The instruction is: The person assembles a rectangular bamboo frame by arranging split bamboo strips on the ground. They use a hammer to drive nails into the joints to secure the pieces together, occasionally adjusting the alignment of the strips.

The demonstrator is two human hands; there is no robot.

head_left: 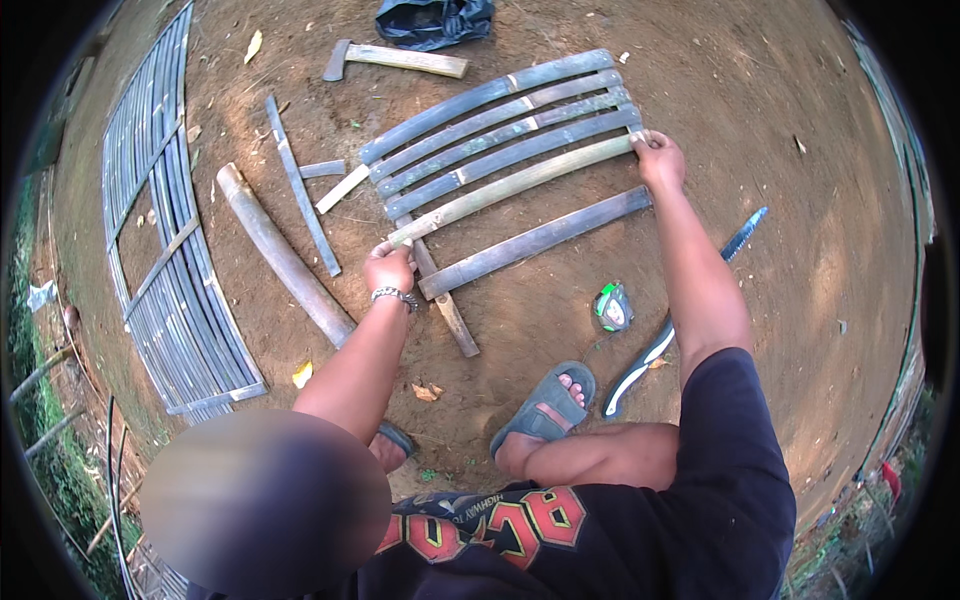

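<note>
My left hand is closed on the left end of a pale greenish bamboo slat. At the slat's other end, my right hand pinches it. The slat lies alongside a row of several dark bamboo slats, set with narrow gaps between them. Nearer to me is another dark flat slat, apart from the row. Under the left ends runs a bamboo crosspiece, sticking out toward me; a crosspiece on the right is mostly hidden.
A hand saw and a green-and-white tape measure lie by my right foot. To the left are a thick bamboo pole, a thin bamboo strip and a large bamboo panel. Beyond are a hatchet and black plastic bag.
</note>
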